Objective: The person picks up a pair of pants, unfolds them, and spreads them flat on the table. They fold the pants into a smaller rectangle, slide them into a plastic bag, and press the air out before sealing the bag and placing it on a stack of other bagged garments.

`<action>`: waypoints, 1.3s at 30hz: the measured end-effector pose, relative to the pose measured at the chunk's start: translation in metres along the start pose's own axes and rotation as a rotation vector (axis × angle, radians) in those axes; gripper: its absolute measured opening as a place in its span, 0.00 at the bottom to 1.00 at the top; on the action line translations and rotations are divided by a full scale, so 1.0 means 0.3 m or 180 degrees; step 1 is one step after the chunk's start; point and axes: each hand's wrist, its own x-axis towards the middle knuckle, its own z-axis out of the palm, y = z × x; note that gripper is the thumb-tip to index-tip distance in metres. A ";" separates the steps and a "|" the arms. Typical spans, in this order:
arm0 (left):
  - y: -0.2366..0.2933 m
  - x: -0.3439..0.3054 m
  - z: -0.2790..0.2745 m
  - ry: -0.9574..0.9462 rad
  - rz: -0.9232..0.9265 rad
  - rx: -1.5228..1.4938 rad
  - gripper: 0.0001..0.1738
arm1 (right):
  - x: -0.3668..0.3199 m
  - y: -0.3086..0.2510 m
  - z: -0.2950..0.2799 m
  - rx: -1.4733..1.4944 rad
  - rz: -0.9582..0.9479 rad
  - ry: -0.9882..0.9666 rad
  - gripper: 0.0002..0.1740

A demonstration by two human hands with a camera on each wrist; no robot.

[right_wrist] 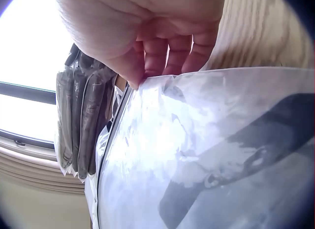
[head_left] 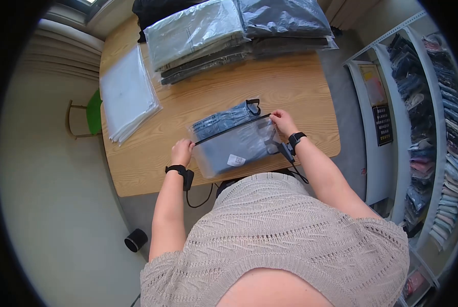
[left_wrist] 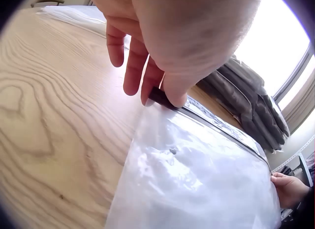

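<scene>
Knit top (head_left: 290,230), left hand (head_left: 182,152), right hand (head_left: 282,123) pinching zip bag (head_left: 236,148), garment stacks (head_left: 224,33) beyond

Wooden table (head_left: 311,87), grey floor (head_left: 50,215), green chair (head_left: 93,111), white shelves of folded clothes (head_left: 433,128), bright window (right_wrist: 24,42)

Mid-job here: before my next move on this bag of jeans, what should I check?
1. Pinch grip of left hand on the zip strip end: ok.
2. Pinch grip of right hand on the other top corner of the bag: ok.
3. All of the jeans inside, below the strip: not ok, denim pokes past it.
4. Strip sealed anywhere along its length: cannot tell.
5. The bag resting on the table: ok.
</scene>
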 end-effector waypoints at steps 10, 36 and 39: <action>-0.013 -0.070 0.040 0.0720 -0.0249 -0.0844 0.11 | -0.038 -0.081 0.024 -0.0723 -0.0513 0.0533 0.08; 0.140 -0.190 0.029 0.0137 0.0994 -0.1357 0.20 | -0.353 -0.146 0.058 -0.2178 -0.1650 -0.0610 0.26; 0.149 -0.180 -0.170 -0.0102 0.0686 -0.1477 0.18 | -0.374 -0.246 0.053 -0.1504 -0.1292 -0.0434 0.23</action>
